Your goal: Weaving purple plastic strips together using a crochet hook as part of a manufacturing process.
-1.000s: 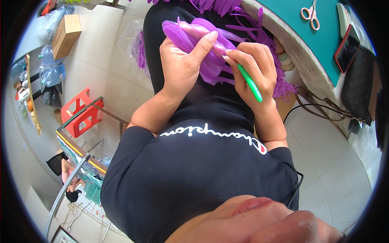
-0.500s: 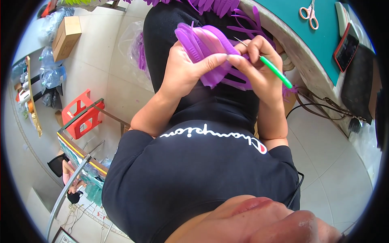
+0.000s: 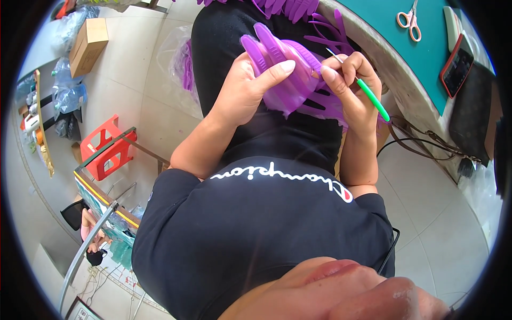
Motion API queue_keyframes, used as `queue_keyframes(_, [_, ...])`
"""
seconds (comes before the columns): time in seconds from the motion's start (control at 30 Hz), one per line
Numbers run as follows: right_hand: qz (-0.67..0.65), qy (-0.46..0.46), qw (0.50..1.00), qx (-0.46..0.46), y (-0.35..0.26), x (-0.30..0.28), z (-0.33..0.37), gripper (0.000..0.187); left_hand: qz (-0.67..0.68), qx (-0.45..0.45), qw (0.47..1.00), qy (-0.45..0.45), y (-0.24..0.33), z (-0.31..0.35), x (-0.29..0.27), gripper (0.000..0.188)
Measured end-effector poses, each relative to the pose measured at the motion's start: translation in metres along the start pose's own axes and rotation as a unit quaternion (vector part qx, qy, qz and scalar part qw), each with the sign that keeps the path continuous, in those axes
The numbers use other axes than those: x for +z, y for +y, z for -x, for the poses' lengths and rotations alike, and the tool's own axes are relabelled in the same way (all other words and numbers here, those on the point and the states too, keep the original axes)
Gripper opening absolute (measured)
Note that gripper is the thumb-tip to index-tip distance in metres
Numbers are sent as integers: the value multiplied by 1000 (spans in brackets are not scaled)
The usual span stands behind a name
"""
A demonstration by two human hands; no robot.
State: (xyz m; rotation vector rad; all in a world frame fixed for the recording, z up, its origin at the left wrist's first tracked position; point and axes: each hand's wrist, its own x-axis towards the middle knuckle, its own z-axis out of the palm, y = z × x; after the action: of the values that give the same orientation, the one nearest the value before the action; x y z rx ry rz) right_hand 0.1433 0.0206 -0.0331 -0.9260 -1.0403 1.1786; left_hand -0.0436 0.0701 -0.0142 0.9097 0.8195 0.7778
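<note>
1. I have the left hand (image 3: 240, 90) with its fingers gripping a ribbed purple piece (image 3: 296, 93), thumb pressed across the top face.
2. I see the right hand (image 3: 360, 96) with its fingers curled around a green-handled tool (image 3: 373, 100). Its thumb meets the right edge of the purple piece; whether it pinches or merely touches there, I cannot tell.
3. Compared with 1 second ago, the tool has swung around: its thin tip was down at the purple piece and now points up, apparently clear of it. Since 0.5 seconds ago, the 2 thumbs have parted and the ribbed bands have spread. I judge that bare fingers, not the tip, are working the piece now.
4. I place the purple piece between the 2 hands, above the black trousers (image 3: 218, 32).
5. Farther out, I find loose purple strips (image 3: 340, 24) past the right hand.
6. To the right, I see scissors (image 3: 410, 22) on the green-topped counter (image 3: 426, 69), with a phone (image 3: 457, 68) beyond.
7. Off to the left, I make out a red stool (image 3: 127, 152).
</note>
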Motion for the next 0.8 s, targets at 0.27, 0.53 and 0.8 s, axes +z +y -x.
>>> queue_keyframes(0.27, [69,17,997,12,0,8,0,30,-65,40,997,-22,-5,0,3,23])
queue_keyframes(0.53, [-36,-50,998,-13,-6,7,3,32,-344,197,905,155,-15,-5,5,20])
queue_keyframes(0.8, [-411,-313,838,-176,-15,-26,-1,33,-221,228,936,150,-21,-13,-19,14])
